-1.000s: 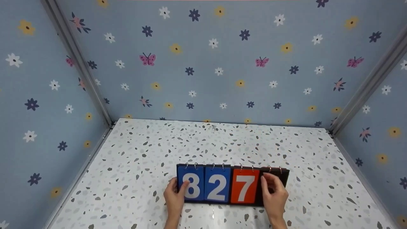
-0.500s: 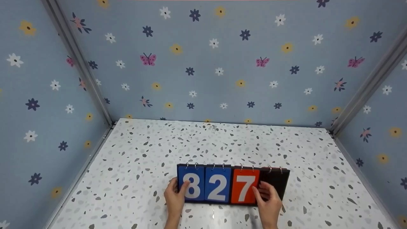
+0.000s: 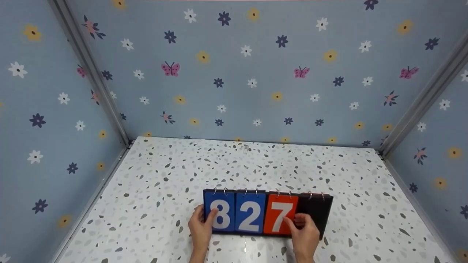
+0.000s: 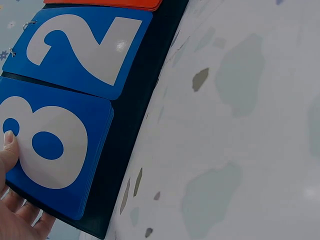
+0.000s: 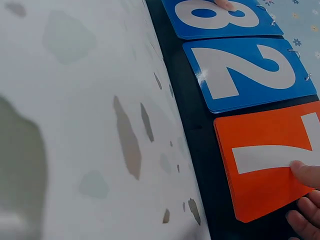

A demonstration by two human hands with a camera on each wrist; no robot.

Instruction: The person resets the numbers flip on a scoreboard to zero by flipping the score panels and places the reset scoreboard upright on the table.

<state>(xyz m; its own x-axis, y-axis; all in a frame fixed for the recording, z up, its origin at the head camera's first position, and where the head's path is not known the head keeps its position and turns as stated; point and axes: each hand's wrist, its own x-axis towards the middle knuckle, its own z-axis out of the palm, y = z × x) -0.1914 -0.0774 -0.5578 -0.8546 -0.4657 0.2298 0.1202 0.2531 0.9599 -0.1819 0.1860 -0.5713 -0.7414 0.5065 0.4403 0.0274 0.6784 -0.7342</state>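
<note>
A black flip scoreboard (image 3: 317, 210) leans back above the table, showing blue cards 8 (image 3: 222, 214) and 2 (image 3: 250, 213), then a red 7 card (image 3: 275, 224). Its rightmost panel is bare black. My left hand (image 3: 200, 227) grips the left end: the thumb (image 4: 7, 150) lies on the 8 and the other fingers go behind the board. With its thumb on the face of the 7 and curled fingers (image 5: 302, 225) at that card's right edge, my right hand (image 3: 306, 235) pinches the red card. Parts of those fingers are hidden behind the card.
Metal rings (image 3: 284, 193) run along the scoreboard's top edge. The speckled white table (image 3: 226, 164) extends back to a blue flowered wall (image 3: 234, 91). Similar panels stand at both sides, with grey metal posts (image 3: 87, 69) in the corners.
My right hand has moved left and down from the black rightmost panel onto the red 7 card, its thumb now on the numeral. The left hand keeps its hold.
</note>
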